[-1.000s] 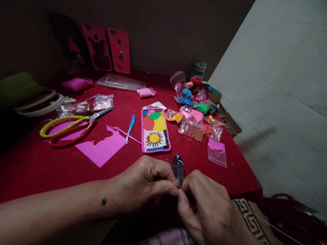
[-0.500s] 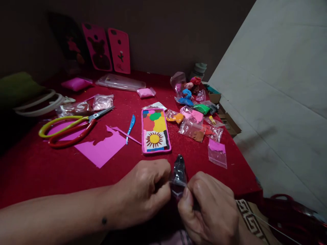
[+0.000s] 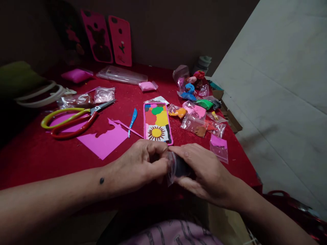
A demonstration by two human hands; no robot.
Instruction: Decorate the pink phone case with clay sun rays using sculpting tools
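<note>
Between my hands is a small clear plastic bag with black clay in it. My left hand pinches the bag's edge between thumb and bent fingers. My right hand wraps round the black part, thumb below and fingers over the top. Just beyond them lies a phone case with a pink rim, filled with coloured patches and a yellow sun on white. To its left rests a blue plastic knife.
Scissors with yellow and red handles lie left on cut pink sheet. Bags of coloured clay spread along the right. Two pink phone cases lean against the back wall. The red tablecloth ends near my lap.
My right hand has turned and moved up, now cupped round the black bag instead of gripping its near edge. My left hand has risen slightly, still pinching the bag. The view has shifted a little.
</note>
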